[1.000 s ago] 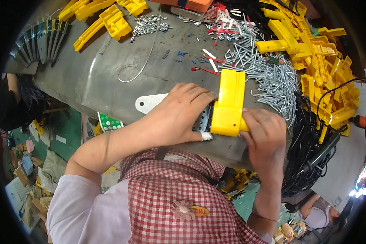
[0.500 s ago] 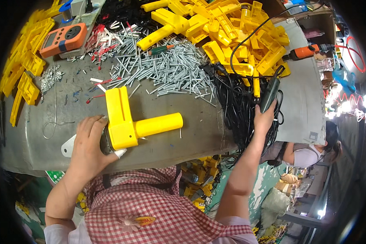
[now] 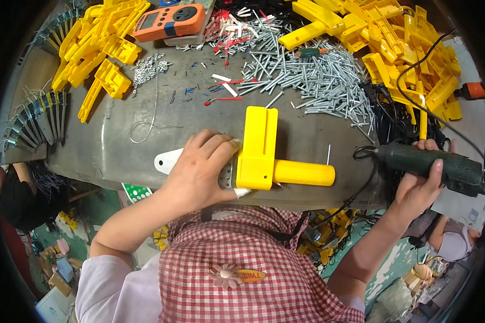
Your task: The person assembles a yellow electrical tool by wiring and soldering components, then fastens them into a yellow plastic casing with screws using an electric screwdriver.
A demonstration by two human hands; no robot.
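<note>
A yellow plastic housing [image 3: 264,153] with a round handle pointing right lies near the front edge of the grey workbench [image 3: 118,151]. My left hand [image 3: 199,169] presses on its left side, over a metal part and a white plate [image 3: 167,160] underneath. My right hand [image 3: 417,188] grips a dark green electric screwdriver [image 3: 431,164] at the bench's right end, its black cord [image 3: 361,183] looping toward the bench edge. The tool's tip points left toward the housing, a hand's width away from the handle.
A heap of silver screws [image 3: 318,81] lies behind the housing. Yellow plastic parts are piled at back right [image 3: 404,43] and back left [image 3: 99,48]. An orange meter [image 3: 170,20] sits at the back. Metal brackets [image 3: 35,121] line the left edge. Another person sits at lower right [image 3: 458,242].
My right hand left the housing, reached to the right, picked up the electric screwdriver and brought it leftward. My left hand stayed on the housing.
</note>
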